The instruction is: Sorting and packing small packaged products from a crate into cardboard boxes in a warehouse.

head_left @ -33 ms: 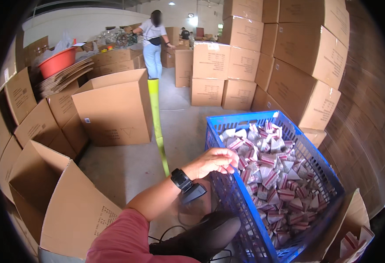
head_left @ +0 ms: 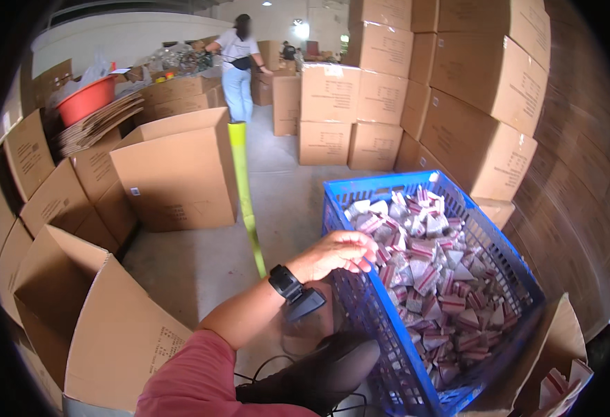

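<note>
1. The tall stack of sealed cartons (head_left: 482,132) fills the right side, rising past the upper edge of the view.
2. A co-worker (head_left: 237,59) in a pale top and light blue trousers stands well apart, in the background.
3. An open carton (head_left: 176,177) stands upright on the floor at mid-left; a second, the foreground carton (head_left: 121,333), gapes nearer the lower left.
4. The blue crate (head_left: 381,320), with slotted plastic walls, stands right of centre, tilted across the view and open at the top.
5. Just beside its near right corner is a small open box (head_left: 565,333) with a few striped pieces inside.
6. A red basin (head_left: 86,101) sits on flattened cardboard (head_left: 103,125) at the far left.
7. The left hand (head_left: 338,254), below a pink sleeve (head_left: 190,379), is at the crate's left rim, fingers loosely curled and the gap narrow; whether it grips the rim cannot be told. The right hand is out of view, so its grip cannot be told.
8. A black watch (head_left: 286,283) circles the left wrist.
9. Small triangular packets (head_left: 427,278), silvery with dark pink stripes, lie heaped inside the crate.
</note>
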A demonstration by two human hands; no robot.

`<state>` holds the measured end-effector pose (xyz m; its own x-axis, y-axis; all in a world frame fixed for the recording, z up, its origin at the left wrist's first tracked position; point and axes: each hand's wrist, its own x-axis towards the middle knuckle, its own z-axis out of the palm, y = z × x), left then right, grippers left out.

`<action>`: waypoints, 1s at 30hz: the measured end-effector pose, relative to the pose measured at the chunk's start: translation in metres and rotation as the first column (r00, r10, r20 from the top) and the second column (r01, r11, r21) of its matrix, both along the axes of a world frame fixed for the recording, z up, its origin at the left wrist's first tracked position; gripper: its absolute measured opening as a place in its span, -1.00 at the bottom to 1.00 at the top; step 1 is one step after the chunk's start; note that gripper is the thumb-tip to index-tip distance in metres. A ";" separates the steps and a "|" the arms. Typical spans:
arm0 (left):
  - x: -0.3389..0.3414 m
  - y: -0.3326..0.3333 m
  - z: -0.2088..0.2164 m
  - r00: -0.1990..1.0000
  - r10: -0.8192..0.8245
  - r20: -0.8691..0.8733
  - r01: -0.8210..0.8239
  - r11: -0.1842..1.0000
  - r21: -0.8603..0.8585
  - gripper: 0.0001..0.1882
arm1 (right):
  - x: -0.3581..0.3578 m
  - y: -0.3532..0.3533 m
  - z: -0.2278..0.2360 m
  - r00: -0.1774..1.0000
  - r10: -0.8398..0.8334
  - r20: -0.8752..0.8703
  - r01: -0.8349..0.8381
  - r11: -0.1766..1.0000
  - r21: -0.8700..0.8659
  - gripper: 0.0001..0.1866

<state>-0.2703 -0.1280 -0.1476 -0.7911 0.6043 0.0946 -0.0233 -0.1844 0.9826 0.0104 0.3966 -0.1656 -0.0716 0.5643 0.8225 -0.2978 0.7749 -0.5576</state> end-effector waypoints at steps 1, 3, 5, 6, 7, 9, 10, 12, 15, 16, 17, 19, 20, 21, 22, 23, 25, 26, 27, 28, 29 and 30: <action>0.001 0.007 0.003 1.000 -0.012 0.020 0.012 1.000 0.028 -0.72 | 0.022 0.022 -0.015 0.994 0.094 0.050 -0.090 0.992 -0.089 -0.47; 0.008 -0.001 0.010 1.000 -0.006 0.019 0.004 0.996 0.085 -0.72 | 0.080 0.042 -0.038 0.956 0.268 0.116 -0.227 0.932 -0.281 -0.39; 0.008 0.015 0.011 0.999 -0.044 -0.009 0.045 0.990 0.133 -0.73 | 0.055 -0.028 0.025 0.964 0.235 0.124 -0.164 0.893 -0.418 -0.33; 0.007 0.011 0.007 1.000 -0.021 0.015 0.020 0.994 0.111 -0.74 | 0.053 -0.018 0.011 0.949 0.184 0.256 -0.019 0.843 -0.538 -0.34; 0.006 0.012 0.006 0.999 -0.003 0.054 -0.003 0.995 0.098 -0.75 | 0.040 -0.033 0.005 0.970 0.198 0.140 -0.083 0.815 -0.574 -0.34; 0.012 0.007 0.005 0.995 0.055 0.077 -0.060 0.996 0.061 -0.78 | 0.023 -0.034 -0.002 0.964 0.261 0.047 -0.179 0.770 -0.612 -0.40; 0.015 0.008 0.007 0.996 0.063 0.063 -0.066 0.996 0.061 -0.79 | 0.026 -0.025 -0.004 0.963 0.267 0.019 -0.202 0.771 -0.604 -0.43; 0.021 0.008 0.014 0.996 0.044 0.078 -0.050 0.996 0.075 -0.80 | 0.044 0.029 -0.030 0.989 -0.007 0.148 0.094 0.800 -0.592 -0.42; 0.026 0.004 0.015 0.993 0.066 0.100 -0.075 0.993 0.086 -0.83 | 0.040 0.013 -0.025 0.944 -0.186 0.271 0.310 0.780 -0.544 -0.31; 0.028 0.003 0.015 0.990 0.085 0.111 -0.095 0.991 0.093 -0.84 | 0.040 0.007 -0.023 0.952 -0.158 0.263 0.276 0.815 -0.510 -0.28; 0.029 0.003 0.016 0.990 0.092 0.107 -0.102 0.990 0.095 -0.85 | 0.044 0.016 -0.032 0.950 -0.150 0.275 0.268 0.843 -0.467 -0.28; 0.036 -0.001 0.023 0.992 0.089 0.094 -0.099 0.989 0.107 -0.85 | 0.043 0.017 -0.038 0.925 -0.202 0.321 0.317 0.876 -0.363 -0.44; 0.038 -0.003 0.027 0.993 0.080 0.085 -0.090 0.989 0.120 -0.85 | 0.047 0.017 -0.038 0.928 -0.196 0.318 0.309 0.880 -0.362 -0.44; 0.040 -0.005 0.028 0.992 0.093 0.081 -0.102 0.988 0.115 -0.85 | 0.047 0.006 -0.035 0.805 -0.274 0.527 0.446 0.864 -0.233 -0.53; 0.039 -0.006 0.029 0.994 0.071 0.083 -0.082 0.987 0.138 -0.85 | 0.044 -0.004 -0.032 0.630 -0.354 0.691 0.546 0.835 -0.071 -0.61; 0.039 -0.008 0.031 0.995 0.047 0.084 -0.061 0.985 0.160 -0.85 | 0.039 -0.015 -0.032 0.579 -0.503 0.641 0.552 0.821 0.145 -0.69; 0.041 -0.011 0.035 0.996 0.049 0.073 -0.060 0.985 0.164 -0.85 | 0.029 -0.043 -0.028 0.516 -0.622 0.589 0.498 0.777 0.384 -0.72; 0.042 -0.012 0.037 0.997 0.039 0.071 -0.051 0.984 0.168 -0.85 | 0.026 -0.052 -0.027 0.517 -0.643 0.566 0.450 0.766 0.459 -0.74; 0.046 -0.012 0.040 0.997 0.046 0.065 -0.056 0.984 0.167 -0.84 | 0.023 -0.064 -0.021 0.516 -0.621 0.590 0.420 0.784 0.458 -0.82; 0.048 -0.010 0.045 0.997 0.054 0.061 -0.064 0.984 0.167 -0.84 | 0.022 -0.064 -0.021 0.524 -0.616 0.588 0.415 0.787 0.456 -0.82; 0.048 -0.008 0.051 0.999 0.033 0.036 -0.039 0.985 0.169 -0.84 | 0.022 -0.063 -0.021 0.525 -0.617 0.586 0.412 0.787 0.459 -0.84; 0.049 -0.006 0.060 1.000 0.015 0.012 -0.017 0.985 0.169 -0.84 | 0.022 -0.061 -0.020 0.528 -0.616 0.585 0.406 0.788 0.463 -0.84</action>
